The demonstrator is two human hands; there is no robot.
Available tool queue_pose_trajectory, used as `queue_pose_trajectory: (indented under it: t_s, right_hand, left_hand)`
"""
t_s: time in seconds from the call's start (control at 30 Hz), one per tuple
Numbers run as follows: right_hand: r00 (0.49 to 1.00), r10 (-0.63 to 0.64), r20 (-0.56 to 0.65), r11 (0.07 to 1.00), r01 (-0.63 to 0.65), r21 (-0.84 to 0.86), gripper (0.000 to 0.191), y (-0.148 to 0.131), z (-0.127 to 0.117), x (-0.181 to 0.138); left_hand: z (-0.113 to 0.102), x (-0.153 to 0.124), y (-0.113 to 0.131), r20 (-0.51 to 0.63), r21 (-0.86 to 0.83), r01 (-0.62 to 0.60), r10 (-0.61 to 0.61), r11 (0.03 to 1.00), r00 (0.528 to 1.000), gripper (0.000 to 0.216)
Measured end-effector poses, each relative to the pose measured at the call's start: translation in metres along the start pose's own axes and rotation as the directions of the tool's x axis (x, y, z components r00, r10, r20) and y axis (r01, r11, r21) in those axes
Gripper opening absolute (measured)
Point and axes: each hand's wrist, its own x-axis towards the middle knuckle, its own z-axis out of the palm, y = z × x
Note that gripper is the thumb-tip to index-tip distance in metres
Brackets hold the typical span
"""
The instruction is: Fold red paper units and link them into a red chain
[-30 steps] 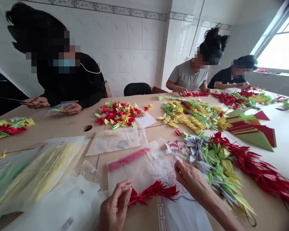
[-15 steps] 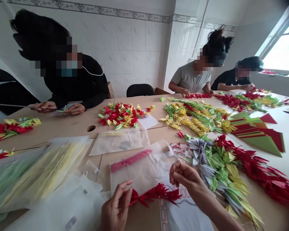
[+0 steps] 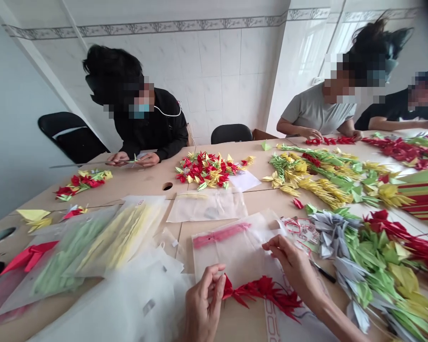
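Note:
My left hand [image 3: 206, 300] is closed, thumb and forefinger pinching the near-left end of a string of red folded-paper cranes [image 3: 262, 290]. The rest of the string stretches rightward over a white paper sheet. My right hand [image 3: 288, 259] is raised above the string, its thumb and fingertips pressed together. Whatever those fingertips pinch is too fine to make out. Behind both hands lies a clear plastic bag [image 3: 231, 251] with a pink-red bundle inside. A dark pen-like stick [image 3: 324, 271] rests beside my right wrist.
Strings of grey [image 3: 337, 237], green [image 3: 369, 266] and red cranes spread to the right. A mixed pile of cranes [image 3: 209, 170] sits mid-table. Plastic bags with yellow [image 3: 119, 235] and green strips [image 3: 66, 256] lie left. Several co-workers sit across the table; one [image 3: 146, 123] holds a thin rod.
The view has turned left, so everything appears farther right. My right hand has come closer to my left and slightly higher, its fingers now more extended in a pinch. My left hand keeps its hold.

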Motion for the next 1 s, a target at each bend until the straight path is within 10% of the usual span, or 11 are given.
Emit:
queue_pose_trajectory:
  t_s: [0.4,0.67,1.0]
  right_hand:
    - [0.980,0.029,-0.196,0.955,0.030,0.294,0.015,-0.003,-0.008,-0.003]
    - [0.999,-0.006,-0.033,0.999,0.007,0.052,0.021,0.009,-0.011,-0.002]
    - [0.997,0.078,0.003,0.794,-0.063,0.605,0.019,-0.038,-0.010,-0.025]
  left_hand:
    - [-0.001,0.002,-0.001,0.032,0.086,0.025,-0.028,0.996,0.999,0.024]
    - [-0.006,0.008,0.011,0.065,0.082,0.097,-0.102,0.992,0.993,0.024]
    - [0.010,0.046,0.066,0.273,-0.034,0.143,-0.129,0.989,0.953,0.028]
